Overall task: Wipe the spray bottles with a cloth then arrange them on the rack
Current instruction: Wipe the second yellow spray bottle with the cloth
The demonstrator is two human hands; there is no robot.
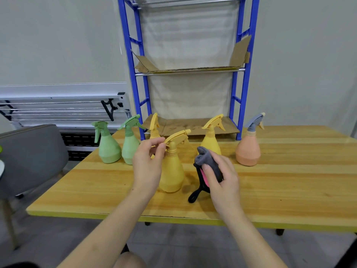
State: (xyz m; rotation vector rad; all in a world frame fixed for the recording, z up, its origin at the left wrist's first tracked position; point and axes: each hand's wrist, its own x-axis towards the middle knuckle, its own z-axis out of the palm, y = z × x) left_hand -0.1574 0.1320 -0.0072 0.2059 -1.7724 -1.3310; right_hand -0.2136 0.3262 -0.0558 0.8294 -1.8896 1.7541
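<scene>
A yellow spray bottle [172,169] stands upright on the wooden table [289,180] in front of me. My left hand [147,165] pinches the back of its trigger head with thumb and fingers. My right hand [222,176] is closed around a grey cloth [207,159] with pink and black parts, just right of that bottle; its black loop hangs to the table. Two green bottles [109,147] [130,144], two more yellow bottles [154,130] [212,138] and a peach bottle with a grey head [249,146] stand behind. The blue rack [239,78] rises at the table's back.
The rack's shelves are lined with cardboard [193,126]; the lower one sits at table level. A grey chair [29,157] stands at the left beside the table. A white folding rack [58,105] leans against the wall behind it.
</scene>
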